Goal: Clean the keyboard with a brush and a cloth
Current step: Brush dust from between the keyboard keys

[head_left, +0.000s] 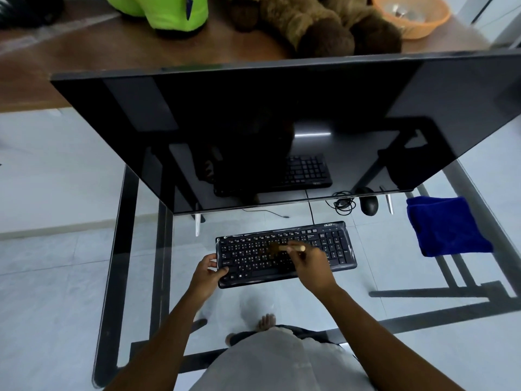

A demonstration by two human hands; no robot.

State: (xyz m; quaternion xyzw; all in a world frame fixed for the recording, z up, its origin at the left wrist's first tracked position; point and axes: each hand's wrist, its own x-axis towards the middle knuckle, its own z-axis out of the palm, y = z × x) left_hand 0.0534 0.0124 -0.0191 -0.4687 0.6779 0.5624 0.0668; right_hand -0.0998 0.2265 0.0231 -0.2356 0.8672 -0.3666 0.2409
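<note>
Head view, then. Keyboard (334, 246) where?
— Flat on glass table (127, 221), just in front of monitor (282, 122), slightly askew (right end farther away).
— Left hand (207, 270)?
— Clamped on near-left corner of keyboard, with fingers curled over onto the keys and thumb against the left edge.
— Right hand (310, 263)?
— Over the middle of the keys, pinching brush (283, 247) by its pale wooden handle. Narrow grip, fingertips only.
— Brush lying how?
— Nearly level, with handle end to the right and brown bristles to the left, down on the middle rows. Somewhat blurred, so impossible to tell exactly which keys.
— Cloth (445, 225)?
— Blue, crumpled, on the table well to the right of keyboard, near the right edge. Well apart from both hands.
— Anything else?
— Black mouse (369, 205) and coiled cable (344, 203) beyond keyboard's far right corner, under monitor's lower edge. Behind monitor, on a wooden surface: brown plush (318, 26), green plush (166, 9), orange basket (411, 15).
</note>
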